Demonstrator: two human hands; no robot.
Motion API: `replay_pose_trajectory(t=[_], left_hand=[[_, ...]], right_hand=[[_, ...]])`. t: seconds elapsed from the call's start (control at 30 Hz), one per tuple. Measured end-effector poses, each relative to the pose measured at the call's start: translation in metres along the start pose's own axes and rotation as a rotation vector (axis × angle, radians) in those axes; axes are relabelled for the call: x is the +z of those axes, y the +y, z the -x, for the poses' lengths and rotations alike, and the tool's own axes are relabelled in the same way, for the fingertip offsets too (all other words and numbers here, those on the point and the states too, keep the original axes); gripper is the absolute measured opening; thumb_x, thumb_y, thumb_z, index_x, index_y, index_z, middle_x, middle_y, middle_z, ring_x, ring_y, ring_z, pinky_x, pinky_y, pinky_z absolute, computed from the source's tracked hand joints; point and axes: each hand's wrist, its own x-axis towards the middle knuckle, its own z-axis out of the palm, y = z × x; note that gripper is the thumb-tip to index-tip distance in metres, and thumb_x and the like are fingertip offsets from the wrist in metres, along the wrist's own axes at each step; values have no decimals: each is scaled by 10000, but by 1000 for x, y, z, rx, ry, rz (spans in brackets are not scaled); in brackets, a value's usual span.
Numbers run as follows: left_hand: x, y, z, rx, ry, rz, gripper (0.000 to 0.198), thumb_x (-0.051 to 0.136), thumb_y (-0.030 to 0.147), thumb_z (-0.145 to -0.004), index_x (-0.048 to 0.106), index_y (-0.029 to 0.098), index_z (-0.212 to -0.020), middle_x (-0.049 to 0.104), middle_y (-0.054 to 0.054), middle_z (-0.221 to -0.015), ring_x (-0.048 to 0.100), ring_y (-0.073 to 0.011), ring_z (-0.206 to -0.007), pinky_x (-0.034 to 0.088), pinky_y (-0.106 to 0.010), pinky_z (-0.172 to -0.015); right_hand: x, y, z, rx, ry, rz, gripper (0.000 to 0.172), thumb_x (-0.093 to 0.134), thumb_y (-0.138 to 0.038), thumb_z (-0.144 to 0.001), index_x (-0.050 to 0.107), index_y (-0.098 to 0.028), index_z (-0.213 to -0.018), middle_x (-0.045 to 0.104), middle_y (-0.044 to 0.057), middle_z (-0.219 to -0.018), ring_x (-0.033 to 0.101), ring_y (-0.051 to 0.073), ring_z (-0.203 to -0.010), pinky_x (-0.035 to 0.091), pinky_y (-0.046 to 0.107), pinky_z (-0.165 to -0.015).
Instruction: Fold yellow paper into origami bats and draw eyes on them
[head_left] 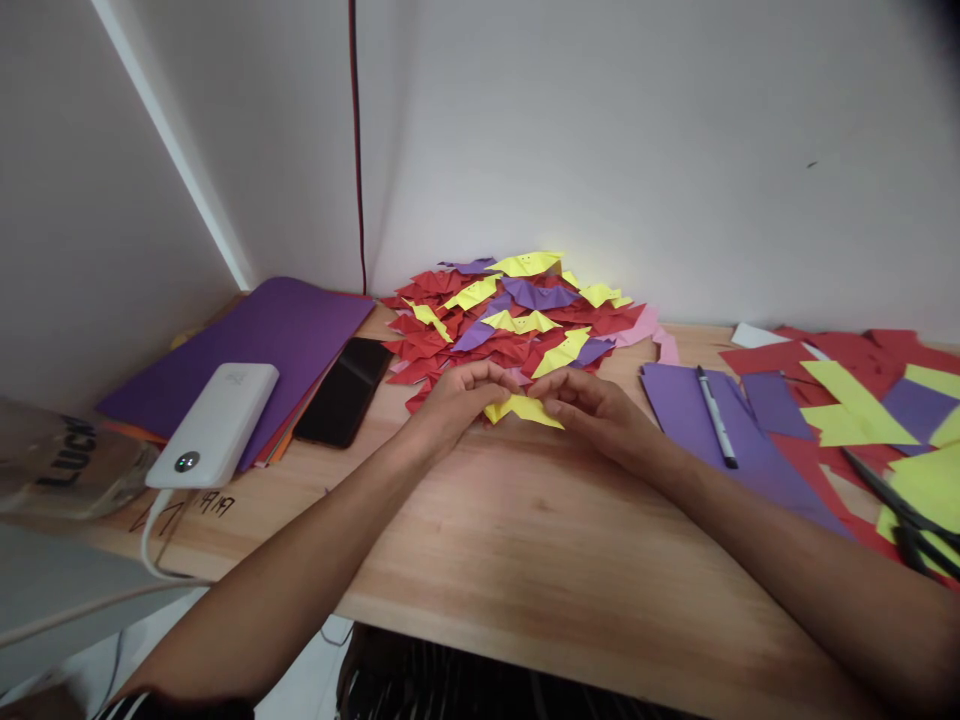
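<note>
Between my two hands is a small folded piece of yellow paper (523, 409), held just in front of the pile. My left hand (466, 398) pinches its left end between thumb and fingers. At its right end, my right hand (586, 405) has thumb and fingers closed on the paper. Right behind them lies a heap of folded paper shapes (495, 325) in red, yellow and purple, leaning toward the wall. Several yellow ones carry small drawn faces.
On the left are a black phone (345, 392), a white power bank (215, 425) with a cable, purple sheets (247, 340) and a clear container (75, 465). To the right lie a pen (717, 415) on purple paper (675, 430), paper scraps (855, 400) and black scissors (911, 515).
</note>
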Motion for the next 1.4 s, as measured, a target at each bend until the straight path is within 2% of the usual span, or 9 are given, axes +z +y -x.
replay_pose_trajectory(t=[0.17,0.27,0.33,0.4,0.53,0.77,1.0,1.23,1.4], left_hand=[[2,5,3,90,15,-127,133,583,273,-779,623,158,-831,614,-15,-788,529,-94,-643,413,-227,-589],[5,13,8,351,99,-426,179,557,320,-838,626,177,-920,636,-44,-947,575,-147,-833,456,-285,-760],[6,16,12,584,121,-618,167,568,257,-827,612,193,-975,617,-60,-1056,550,-186,-1030,428,-332,-919],[6,15,14,758,115,-787,246,578,186,-794,590,209,-1039,591,-65,-1117,509,-204,-1123,385,-371,-999],[5,7,14,906,136,-1068,363,573,125,-766,558,238,-1111,564,-63,-1177,480,-226,-1155,349,-421,-1016],[3,2,11,967,198,-1187,113,527,153,-869,598,215,-931,626,-44,-1095,495,-209,-1124,362,-387,-931],[6,4,14,1067,259,-1201,104,547,144,-877,616,222,-871,691,-9,-988,533,-195,-1068,343,-382,-927],[9,4,15,936,246,-1141,91,543,175,-873,616,199,-826,689,-20,-900,552,-193,-979,360,-372,-876],[14,2,15,785,248,-961,63,608,139,-797,622,188,-761,683,-10,-843,583,-171,-876,430,-322,-797]], right_hand=[[2,-5,2,30,0,-73,245,561,-395,-876,584,-219,-1044,554,-12,-790,443,103,-633,361,236,-561],[3,-7,3,22,54,-67,247,558,-390,-880,590,-211,-1048,489,-37,-703,435,100,-611,355,236,-562],[3,-8,2,22,98,-50,248,550,-392,-885,589,-210,-1048,458,-46,-675,432,101,-606,354,238,-568],[3,-9,2,24,124,-39,249,541,-394,-890,583,-210,-1053,455,-48,-677,434,101,-610,355,242,-578],[4,-10,1,26,146,-27,261,539,-394,-889,577,-202,-1062,451,-49,-679,430,101,-606,349,247,-578],[7,-13,2,39,129,-49,246,534,-378,-896,567,-196,-1058,435,-63,-645,403,89,-569,319,240,-544],[8,-13,4,40,101,-92,249,552,-382,-890,573,-208,-1066,477,-53,-675,438,89,-592,342,235,-555],[7,-14,3,37,107,-64,240,555,-347,-891,590,-199,-1076,485,-46,-669,448,89,-596,351,230,-548],[8,-10,3,31,113,-25,207,567,-351,-880,614,-196,-1009,533,-31,-687,445,91,-586,344,232,-526]])
